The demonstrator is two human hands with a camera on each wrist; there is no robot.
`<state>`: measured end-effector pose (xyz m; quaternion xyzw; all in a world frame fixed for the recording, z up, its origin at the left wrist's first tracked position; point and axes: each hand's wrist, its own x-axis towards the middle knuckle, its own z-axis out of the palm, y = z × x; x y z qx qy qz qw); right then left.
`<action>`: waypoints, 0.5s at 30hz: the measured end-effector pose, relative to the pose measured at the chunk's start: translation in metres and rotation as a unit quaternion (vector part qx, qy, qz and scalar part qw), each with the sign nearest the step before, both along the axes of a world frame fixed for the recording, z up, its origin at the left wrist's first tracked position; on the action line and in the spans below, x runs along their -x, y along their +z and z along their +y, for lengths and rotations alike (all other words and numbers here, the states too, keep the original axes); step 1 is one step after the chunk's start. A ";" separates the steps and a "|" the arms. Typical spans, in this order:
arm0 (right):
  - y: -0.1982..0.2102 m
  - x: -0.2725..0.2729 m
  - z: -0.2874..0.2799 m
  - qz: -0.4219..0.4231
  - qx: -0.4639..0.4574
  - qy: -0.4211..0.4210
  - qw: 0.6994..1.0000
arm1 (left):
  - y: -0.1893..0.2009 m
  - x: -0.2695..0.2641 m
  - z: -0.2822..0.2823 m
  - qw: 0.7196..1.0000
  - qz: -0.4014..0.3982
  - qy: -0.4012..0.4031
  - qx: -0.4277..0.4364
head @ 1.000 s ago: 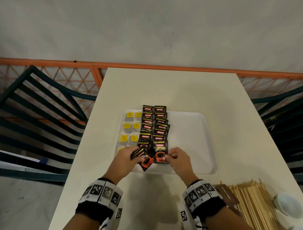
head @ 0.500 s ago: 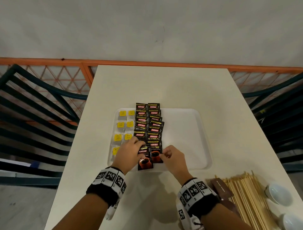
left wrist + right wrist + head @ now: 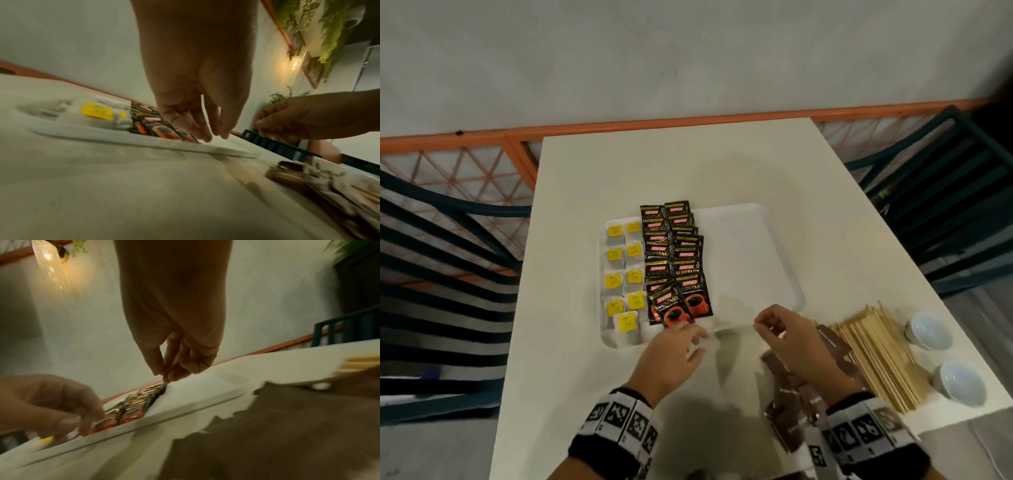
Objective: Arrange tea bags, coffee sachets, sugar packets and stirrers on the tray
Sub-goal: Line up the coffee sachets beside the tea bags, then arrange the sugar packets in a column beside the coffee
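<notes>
A white tray (image 3: 756, 260) lies mid-table. Its left side holds two columns of tea bags (image 3: 619, 284) with yellow tags, and beside them two overlapping columns of black coffee sachets (image 3: 674, 260). My left hand (image 3: 678, 349) hovers at the tray's front rim just below the nearest sachets, fingers relaxed and empty; in the left wrist view its fingertips (image 3: 205, 138) hang close to a sachet's corner (image 3: 160, 129). My right hand (image 3: 774, 325) hangs loosely curled over the table right of the sachets, holding nothing (image 3: 166, 376). The tray's right half is bare.
Brown sugar packets (image 3: 791, 404) lie in a heap under my right wrist. A bundle of wooden stirrers (image 3: 876, 353) lies to their right, then two white cups (image 3: 928, 330) near the table's right edge. Dark chairs flank the table.
Both hands have let go of the front sachets and drawn back from the tray. The right hand has moved right, over the brown packets.
</notes>
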<state>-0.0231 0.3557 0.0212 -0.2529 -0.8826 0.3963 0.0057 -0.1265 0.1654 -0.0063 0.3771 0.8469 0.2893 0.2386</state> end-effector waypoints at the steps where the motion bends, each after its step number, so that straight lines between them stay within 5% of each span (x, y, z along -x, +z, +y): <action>1: 0.001 -0.012 0.004 -0.015 -0.006 -0.012 1.000 | -0.001 -0.009 0.000 0.999 -0.024 -0.020 0.007; 6: -0.005 -0.068 0.032 -0.051 -0.112 -0.024 0.992 | -0.002 -0.038 0.007 0.991 -0.076 -0.087 0.060; 11: -0.002 -0.100 0.051 -0.238 -0.146 0.109 0.954 | 0.006 -0.064 0.032 0.982 -0.114 -0.112 0.103; 15: -0.012 -0.107 0.059 -0.265 -0.184 0.172 0.931 | 0.005 -0.084 0.057 0.981 -0.137 -0.084 0.112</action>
